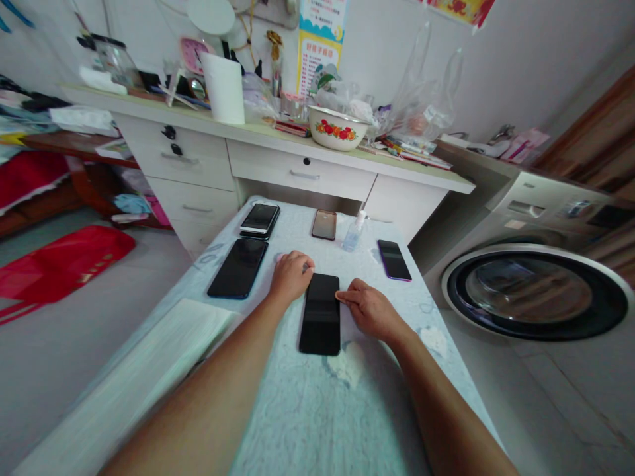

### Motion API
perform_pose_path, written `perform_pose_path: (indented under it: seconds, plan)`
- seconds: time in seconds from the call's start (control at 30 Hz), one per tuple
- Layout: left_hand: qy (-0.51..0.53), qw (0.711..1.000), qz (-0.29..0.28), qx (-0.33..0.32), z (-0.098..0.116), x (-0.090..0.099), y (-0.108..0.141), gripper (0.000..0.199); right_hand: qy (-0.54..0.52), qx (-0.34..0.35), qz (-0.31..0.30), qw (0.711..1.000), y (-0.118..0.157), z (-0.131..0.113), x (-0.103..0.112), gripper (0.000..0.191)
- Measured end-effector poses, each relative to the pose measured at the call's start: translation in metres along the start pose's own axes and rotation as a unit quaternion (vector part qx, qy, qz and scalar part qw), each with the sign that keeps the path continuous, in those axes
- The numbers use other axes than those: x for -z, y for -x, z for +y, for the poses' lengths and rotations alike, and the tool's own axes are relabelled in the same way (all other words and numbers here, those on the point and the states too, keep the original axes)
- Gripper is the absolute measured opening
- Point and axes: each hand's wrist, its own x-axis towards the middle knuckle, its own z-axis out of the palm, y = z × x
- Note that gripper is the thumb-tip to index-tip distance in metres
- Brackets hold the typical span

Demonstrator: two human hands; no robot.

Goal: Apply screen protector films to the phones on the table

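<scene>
A black smartphone (321,316) lies screen up on the table between my hands. My left hand (292,276) is closed beside its top left corner, fingers curled; a small greyish bit shows at the fingertips, too little to name. At the phone's right edge, my right hand (370,309) has its thumb and index finger pressed together against the side, the other fingers folded. To the left lies a larger dark phone (239,268), with stacked phones (260,218) behind it. A purple-edged phone (394,259) rests at the right.
Toward the table's far end are a clear spray bottle (354,233) and a brownish phone case (324,225). A long whitish strip (133,377) runs along the left edge. Beyond stands a white desk (302,173) with a flowered bowl (338,127); a washing machine (526,218) is at right.
</scene>
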Motion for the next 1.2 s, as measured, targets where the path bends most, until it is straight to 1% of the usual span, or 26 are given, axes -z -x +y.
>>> perform_pose_path:
  seconds: [0.13,0.2,0.3,0.47,0.63,0.77,0.87,1.03,1.2]
  plan:
    - [-0.006,1.000,-0.001,-0.005,-0.002,-0.001,0.000,0.014,-0.036,0.046,-0.003,0.998,0.002,0.006,0.001,0.035]
    - [-0.008,1.000,-0.004,-0.010,-0.003,-0.002,0.000,0.014,-0.050,0.052,0.001,0.997,0.001,0.008,0.000,0.034]
    - [-0.008,1.000,-0.006,-0.012,-0.004,-0.003,-0.001,0.014,-0.051,0.029,0.021,0.998,-0.001,0.009,-0.005,0.032]
    - [-0.008,1.000,-0.006,-0.009,-0.004,-0.003,-0.001,0.015,-0.012,-0.030,0.054,0.998,-0.011,0.007,-0.011,0.032]
    - [-0.006,1.000,-0.006,-0.007,-0.003,-0.002,0.000,0.015,0.014,-0.073,0.062,0.995,-0.021,0.005,-0.013,0.033]
    - [-0.003,1.000,-0.004,-0.004,-0.003,-0.001,0.000,0.015,0.030,-0.086,0.057,0.994,-0.022,0.002,-0.013,0.035]
    - [-0.001,1.000,-0.004,-0.003,-0.003,-0.002,0.000,0.015,0.026,-0.071,0.047,0.996,-0.019,-0.001,-0.011,0.035]
    - [0.000,1.000,-0.003,-0.004,-0.003,-0.001,0.000,0.015,0.007,-0.027,0.029,0.999,-0.009,-0.005,-0.007,0.036]
    - [-0.001,1.000,-0.002,-0.006,-0.002,0.000,0.000,0.014,0.010,0.010,0.018,1.000,-0.004,-0.007,-0.008,0.037]
